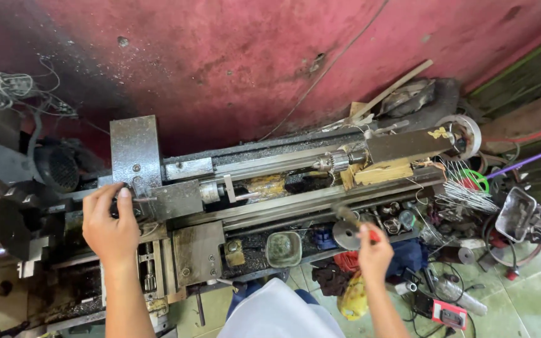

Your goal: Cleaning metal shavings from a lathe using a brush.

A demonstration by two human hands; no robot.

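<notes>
I look down on a grey metal lathe (252, 169) that runs left to right below a red wall. My left hand (109, 225) rests on the tool post area of the carriage (158, 200), with its fingers curled over the parts there. My right hand (374, 250) holds a small tool with a red handle (353, 222), blurred by motion, near the lathe's front rail. The chuck (7, 228) is at the far left. A drill chuck (333, 161) sits on the tailstock (408, 145) at the right.
A small grey cup (283, 248) sits on the lathe's front tray. Cloths, a yellow object (353, 300), wire bundles (464, 188), a green ring and metal parts clutter the floor at the right. Tangled cables hang at the upper left.
</notes>
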